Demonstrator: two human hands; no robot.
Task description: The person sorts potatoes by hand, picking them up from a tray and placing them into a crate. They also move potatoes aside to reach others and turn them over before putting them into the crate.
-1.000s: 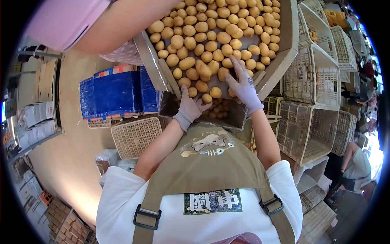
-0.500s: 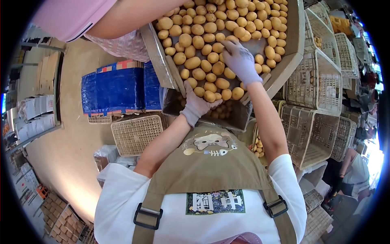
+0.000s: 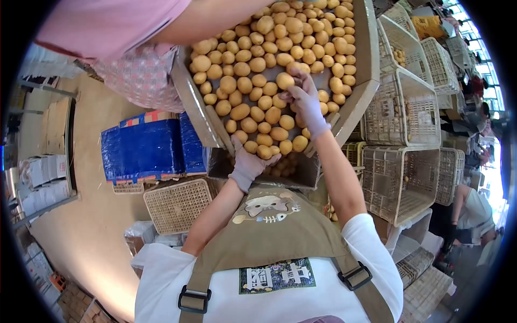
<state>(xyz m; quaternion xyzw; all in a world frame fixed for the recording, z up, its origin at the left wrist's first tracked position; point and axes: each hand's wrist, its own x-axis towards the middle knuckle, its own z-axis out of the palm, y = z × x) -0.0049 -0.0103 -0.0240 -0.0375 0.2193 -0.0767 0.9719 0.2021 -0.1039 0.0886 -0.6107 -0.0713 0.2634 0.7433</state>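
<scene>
Many small yellow-brown potatoes lie in a wide sorting tray with raised sides. My right hand, in a pale glove, is over the tray with its fingertips closed on one potato. My left hand, also gloved, is cupped at the tray's near mouth, thumb and fingers apart, against the front potatoes. Just below that mouth is a dark-lined box with more potatoes inside, partly hidden by my left hand and apron.
A co-worker's arm reaches across the tray from the upper left. Plastic crates are stacked on the right. Left of me are a blue-wrapped box and an upturned crate. Another person is at the far right.
My right hand has lifted a potato from the tray bed and turned with it between its fingers. The left hand stays at the mouth. The view has shifted, and the co-worker's arm shows more.
</scene>
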